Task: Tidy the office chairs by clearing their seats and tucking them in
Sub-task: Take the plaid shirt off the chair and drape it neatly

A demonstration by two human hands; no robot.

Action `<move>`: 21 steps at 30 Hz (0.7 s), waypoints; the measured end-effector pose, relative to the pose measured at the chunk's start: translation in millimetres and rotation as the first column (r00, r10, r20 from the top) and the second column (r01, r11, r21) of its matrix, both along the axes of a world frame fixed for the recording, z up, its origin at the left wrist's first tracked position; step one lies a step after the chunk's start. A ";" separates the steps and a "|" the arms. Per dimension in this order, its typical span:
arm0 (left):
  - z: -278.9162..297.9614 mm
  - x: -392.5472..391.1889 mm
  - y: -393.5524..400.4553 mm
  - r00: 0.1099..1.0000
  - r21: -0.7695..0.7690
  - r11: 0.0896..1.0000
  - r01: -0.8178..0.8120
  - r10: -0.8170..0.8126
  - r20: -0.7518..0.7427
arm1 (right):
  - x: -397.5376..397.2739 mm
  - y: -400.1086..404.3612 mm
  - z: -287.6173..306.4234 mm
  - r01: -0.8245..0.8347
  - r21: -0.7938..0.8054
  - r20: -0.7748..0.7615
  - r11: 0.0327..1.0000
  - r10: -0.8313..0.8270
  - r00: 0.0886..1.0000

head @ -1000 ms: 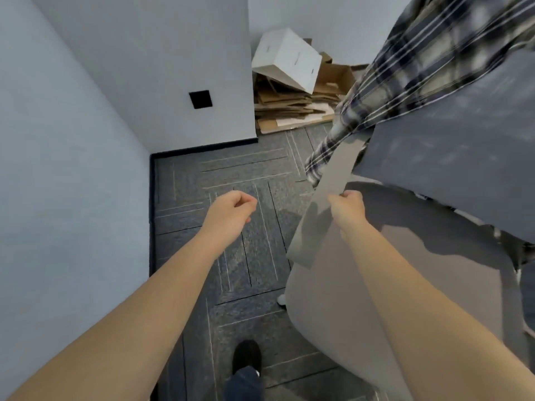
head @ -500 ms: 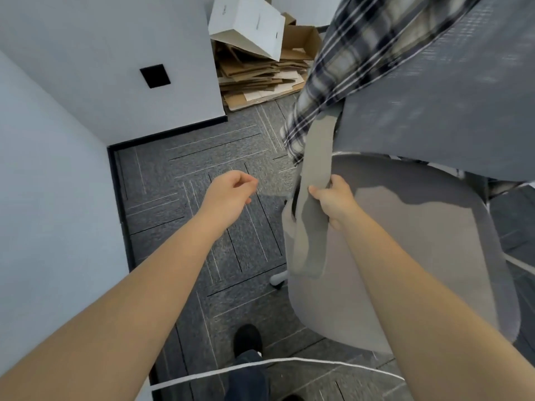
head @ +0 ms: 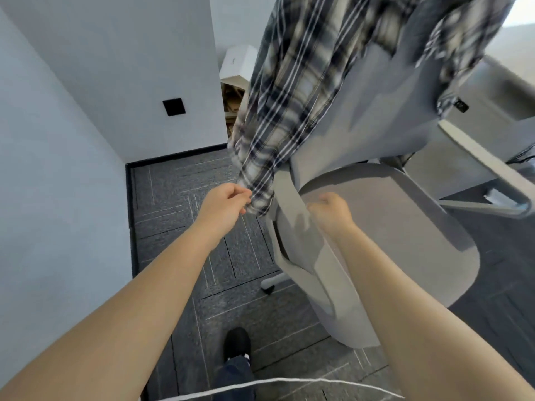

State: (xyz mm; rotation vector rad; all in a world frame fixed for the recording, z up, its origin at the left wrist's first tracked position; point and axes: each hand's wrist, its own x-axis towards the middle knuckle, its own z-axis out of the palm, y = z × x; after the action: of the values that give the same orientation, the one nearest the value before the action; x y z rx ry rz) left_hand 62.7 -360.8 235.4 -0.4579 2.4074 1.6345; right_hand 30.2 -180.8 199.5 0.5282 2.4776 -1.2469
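Note:
A grey office chair stands in front of me, its seat (head: pixel 399 227) bare. A blue and white plaid shirt (head: pixel 289 105) hangs over the chair's backrest (head: pixel 382 120) and down its left side. My left hand (head: pixel 224 202) pinches the shirt's lower hem between thumb and fingers. My right hand (head: pixel 330 211) is curled at the inner edge of the chair's left armrest (head: pixel 295 206) and seems to grip it.
A light wall runs close on my left, with a black wall plate (head: pixel 173 107). A white box (head: pixel 237 65) sits on stacked cardboard in the far corner. A grey desk (head: pixel 480 157) is at the right, behind the chair. My shoe (head: pixel 237 342) stands on the carpet.
My left hand has moved right from empty air to the shirt's hem and taken hold of it. The view has tilted up, so the shirt and desk show more. My right hand stays at the armrest.

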 end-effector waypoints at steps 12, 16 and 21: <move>129.5 15.8 -12.6 0.966 0.108 0.989 -0.105 0.128 -0.225 | 4.8 -12.3 163.7 0.015 -0.165 -0.368 0.986 -0.076 0.927; 169.7 -5.4 -17.2 0.955 0.116 0.990 -0.078 0.107 -0.278 | -19.0 -18.5 206.7 0.012 -0.214 -0.425 0.977 -0.104 0.899; 198.7 -38.9 -18.7 0.943 0.118 0.992 -0.032 0.069 -0.326 | -57.0 -35.6 236.2 0.094 -0.204 -0.402 0.974 -0.171 0.899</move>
State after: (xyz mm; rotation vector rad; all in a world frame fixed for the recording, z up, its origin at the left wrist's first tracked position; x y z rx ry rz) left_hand 23.9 -379.5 434.1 -0.2441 2.5299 1.9962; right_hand -26.9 -216.4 435.8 0.4240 2.6607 -1.7828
